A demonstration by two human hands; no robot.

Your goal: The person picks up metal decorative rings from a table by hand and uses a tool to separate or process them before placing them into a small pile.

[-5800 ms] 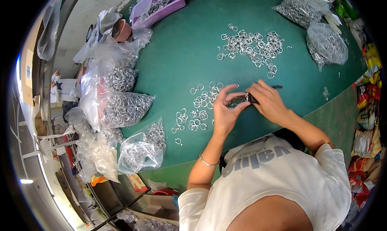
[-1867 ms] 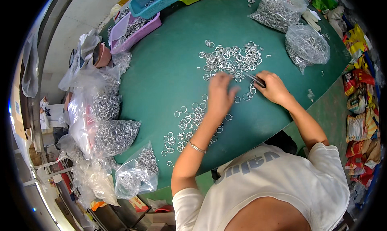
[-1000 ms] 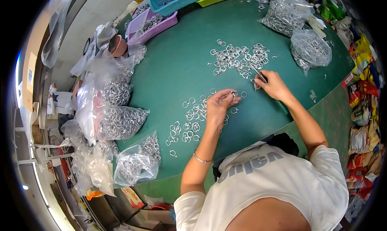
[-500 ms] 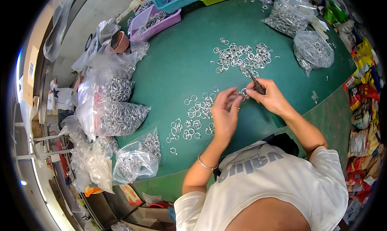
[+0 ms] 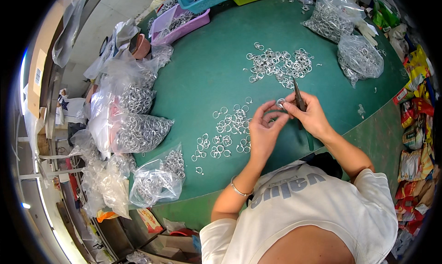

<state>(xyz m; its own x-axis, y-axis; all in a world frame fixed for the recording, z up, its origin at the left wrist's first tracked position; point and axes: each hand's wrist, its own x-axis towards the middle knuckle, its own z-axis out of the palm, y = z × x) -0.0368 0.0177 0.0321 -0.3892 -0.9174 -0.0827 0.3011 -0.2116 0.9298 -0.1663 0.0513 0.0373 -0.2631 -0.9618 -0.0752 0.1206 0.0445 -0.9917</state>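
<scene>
Right hand (image 5: 310, 113): gripping a slender dark tool (image 5: 299, 97), long axis pointing forward.
Silvery round metal ring (image 5: 281, 102): between both hands, nearer the right.
Left hand (image 5: 265, 130): half-curled beside it; I can't tell its grip.

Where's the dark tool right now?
In the head view, right of centre: the dark tool is in the right hand, its tip toward the far ring pile.

Silver rings (image 5: 301, 65) — green tabletop (image 5: 198, 70) — lilac tray (image 5: 192, 27), blue tray (image 5: 208, 6); white shirt (image 5: 331, 213), grey lettering (image 5: 294, 189).
</scene>
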